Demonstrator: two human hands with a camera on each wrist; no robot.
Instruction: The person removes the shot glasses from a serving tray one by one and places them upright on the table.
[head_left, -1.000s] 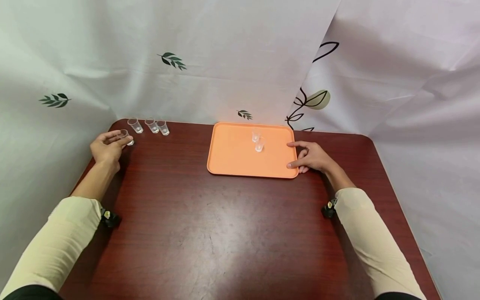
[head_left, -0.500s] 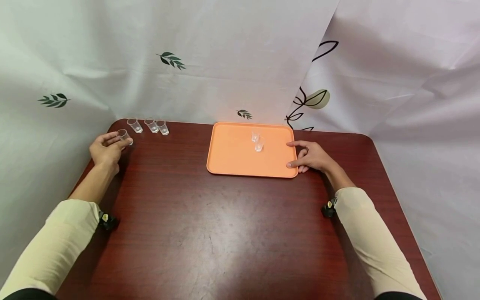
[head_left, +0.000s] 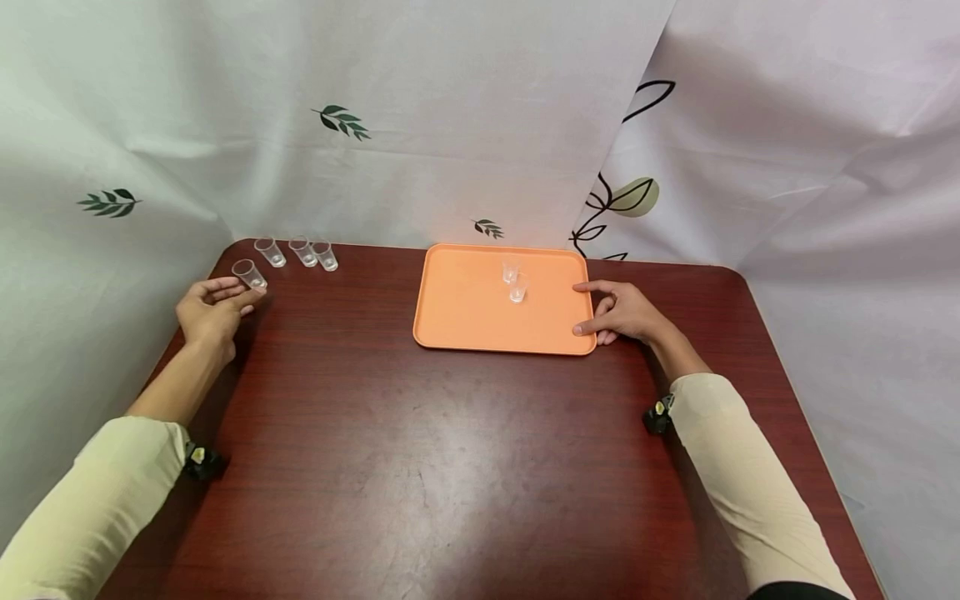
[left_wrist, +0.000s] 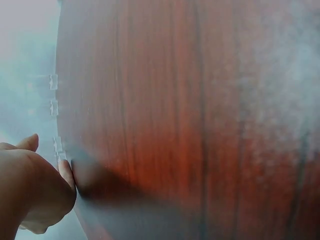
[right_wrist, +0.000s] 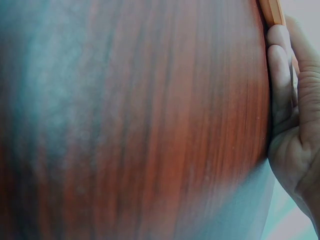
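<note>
Just in front of a small clear shot glass [head_left: 249, 273] at the table's far left, my left hand [head_left: 208, 312] lies with loosely extended fingers. Its thumb tip is close to the glass's base; whether they touch is hard to tell. Behind that glass, three more clear glasses [head_left: 270, 252] stand along the back edge. My right hand [head_left: 626, 312] holds the right rim of an orange tray [head_left: 465, 325], thumb and index finger over the rim and the other fingers curled beside it. Two clear glasses [head_left: 518, 289] stand close together on the tray.
The dark red-brown wooden table [head_left: 420, 467] stretches in front of both arms. A pale curtain [head_left: 420, 100] with printed leaves hangs right behind the back edge and at both sides. Black devices [head_left: 657, 417] are strapped at the wrists.
My left hand has let go of the glass and drawn back slightly towards me, leaving it standing on the table. The right hand and the tray stay in place.
</note>
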